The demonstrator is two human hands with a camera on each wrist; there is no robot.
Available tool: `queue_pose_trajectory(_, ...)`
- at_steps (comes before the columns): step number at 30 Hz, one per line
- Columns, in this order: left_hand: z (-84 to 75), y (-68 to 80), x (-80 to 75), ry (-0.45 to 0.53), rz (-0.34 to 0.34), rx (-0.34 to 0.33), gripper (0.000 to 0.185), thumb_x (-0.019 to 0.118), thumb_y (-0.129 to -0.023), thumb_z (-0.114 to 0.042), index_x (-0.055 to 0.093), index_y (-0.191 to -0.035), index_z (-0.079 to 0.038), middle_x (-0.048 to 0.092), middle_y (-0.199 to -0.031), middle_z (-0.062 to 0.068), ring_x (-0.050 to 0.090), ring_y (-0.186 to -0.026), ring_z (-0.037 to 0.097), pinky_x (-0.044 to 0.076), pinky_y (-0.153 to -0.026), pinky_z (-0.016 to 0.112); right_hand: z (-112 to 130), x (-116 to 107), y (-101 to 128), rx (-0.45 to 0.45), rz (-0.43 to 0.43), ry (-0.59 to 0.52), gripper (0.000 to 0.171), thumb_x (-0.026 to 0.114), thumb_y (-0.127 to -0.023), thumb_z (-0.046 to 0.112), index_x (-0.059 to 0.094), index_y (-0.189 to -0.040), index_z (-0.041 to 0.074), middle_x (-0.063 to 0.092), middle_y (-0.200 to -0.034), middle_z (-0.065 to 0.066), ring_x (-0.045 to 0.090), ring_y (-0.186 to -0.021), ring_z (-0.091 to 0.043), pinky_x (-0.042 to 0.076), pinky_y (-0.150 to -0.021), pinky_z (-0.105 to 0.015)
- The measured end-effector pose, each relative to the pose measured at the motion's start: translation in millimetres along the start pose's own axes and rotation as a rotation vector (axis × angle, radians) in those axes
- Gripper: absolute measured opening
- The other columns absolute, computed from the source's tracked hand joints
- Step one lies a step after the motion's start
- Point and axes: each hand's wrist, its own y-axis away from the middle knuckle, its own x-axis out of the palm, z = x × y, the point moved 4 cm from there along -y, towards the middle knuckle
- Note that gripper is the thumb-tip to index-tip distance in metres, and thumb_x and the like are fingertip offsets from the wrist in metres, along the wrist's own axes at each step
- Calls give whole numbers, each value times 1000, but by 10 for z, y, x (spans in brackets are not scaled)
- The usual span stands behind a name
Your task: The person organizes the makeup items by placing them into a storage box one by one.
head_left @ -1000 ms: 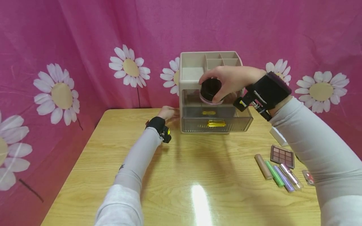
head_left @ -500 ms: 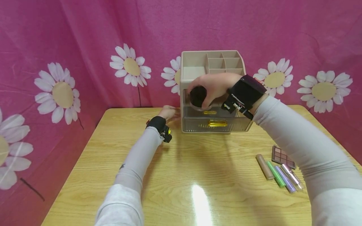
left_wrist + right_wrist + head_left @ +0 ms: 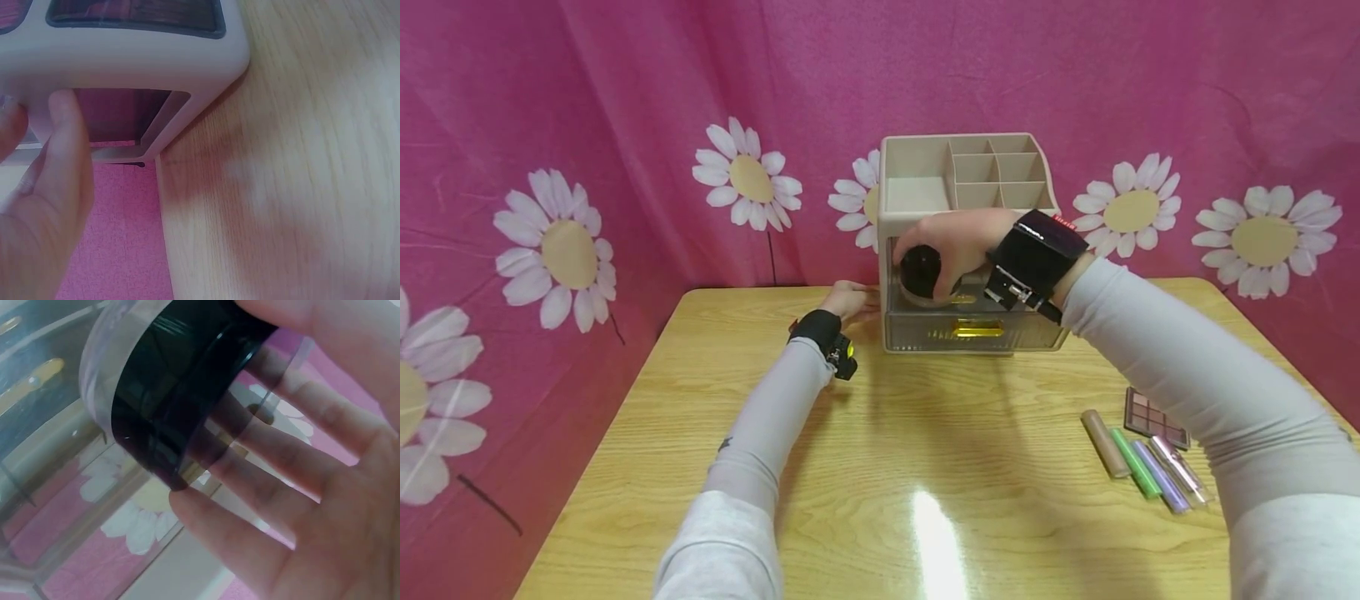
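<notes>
In the head view, my right hand (image 3: 958, 242) grips a round clear jar with a black lid (image 3: 920, 271) by its rim, fingers and thumb spread around it. The jar hangs in front of the beige makeup organizer (image 3: 917, 215), over its pulled-out lower drawer (image 3: 917, 333). Close up in the right wrist view, the black lid (image 3: 169, 381) lies between thumb and fingers. My left hand (image 3: 847, 302) is at the organizer's left side. In the left wrist view, fairly straight fingers (image 3: 65, 137) of that hand touch its side wall, beside an opening.
To the right on the wooden table (image 3: 1000, 500) lie a brown tube (image 3: 1105, 444), a green tube (image 3: 1135, 464), a purple tube (image 3: 1161, 477), a clear pinkish tube (image 3: 1182, 469) and an eyeshadow palette (image 3: 1153, 417). A pink flowered curtain (image 3: 962, 67) hangs behind.
My right hand has carried the jar left and slightly down, from the middle of the organizer's front toward its left side. The left hand stays at the organizer's side.
</notes>
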Motion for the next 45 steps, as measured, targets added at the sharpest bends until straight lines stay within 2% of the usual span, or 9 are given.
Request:
queue_pose_trajectory(3, 275, -528, -154, 33, 37, 34, 29, 50, -84, 9, 61, -111, 5, 65, -99, 18, 65, -86, 24, 56, -72, 35, -4, 21, -30, 3, 0, 24, 65, 78, -64, 6, 52, -124, 0, 52, -125, -14, 47, -115, -29, 37, -100, -43)
queue_pose_trajectory(8, 319, -643, -143, -21, 10, -24, 32, 43, -89, 8, 55, -119, 7, 62, -107, 22, 62, -95, 29, 53, -81, 38, -14, 54, -83, 8, 13, 85, 64, 79, -65, 7, 53, -123, 1, 55, -123, -12, 49, -112, -27, 39, -99, -41)
queue_pose_trajectory(18, -168, 277, 109, -23, -15, -29, 34, 41, -89, 11, 54, -120, 7, 59, -113, 22, 59, -103, 28, 50, -87, 35, -40, 107, -122, -26, -22, 148, 61, 78, -65, 6, 54, -121, -2, 56, -120, -15, 51, -109, -29, 41, -97, -40)
queue_pose_trajectory(25, 868, -1689, -458, 88, 79, 10, 29, 56, -83, 7, 64, -109, -2, 65, -100, 18, 65, -88, 28, 55, -72, 42, -72, 147, -130, -39, -52, 162, 62, 78, -66, 7, 53, -121, -2, 56, -120, -16, 52, -108, -30, 43, -95, -41)
queue_pose_trajectory(28, 1077, -2057, -565, 115, 102, 2, 30, 60, -80, 5, 66, -107, -6, 66, -99, 17, 65, -87, 27, 55, -72, 43, -69, 153, -127, -41, -60, 164, 61, 78, -66, 6, 53, -121, -2, 57, -118, -16, 53, -106, -30, 44, -94, -41)
queue_pose_trajectory(32, 858, -1649, -455, 73, 66, 0, 30, 56, -83, 5, 63, -111, -3, 65, -101, 18, 64, -89, 27, 55, -74, 41, -68, 152, -127, -16, -64, 163, 61, 76, -68, 5, 52, -123, -2, 57, -119, -17, 53, -106, -29, 44, -94, -41)
queue_pose_trajectory(36, 284, -608, -164, 0, 7, -2, 31, 50, -88, 7, 58, -118, 4, 62, -108, 22, 62, -95, 29, 53, -81, 39, -85, 162, -139, 18, -74, 171, 64, 77, -69, 6, 50, -126, -4, 57, -121, -18, 53, -106, -28, 44, -93, -41)
queue_pose_trajectory(39, 108, -262, -75, 8, 34, 28, 28, 56, -85, 5, 61, -113, 5, 63, -104, 22, 63, -92, 27, 54, -79, 37, -107, 175, -156, 34, -104, 173, 64, 77, -69, 7, 50, -126, -5, 57, -120, -19, 54, -104, -28, 45, -92, -40)
queue_pose_trajectory(45, 590, -1127, -317, 50, 53, 24, 28, 60, -83, 4, 63, -110, -2, 66, -99, 16, 65, -87, 25, 56, -72, 39, -139, 190, -168, 24, -192, 163, 56, 78, -66, 5, 58, -117, -5, 62, -110, -17, 57, -95, -26, 47, -88, -38)
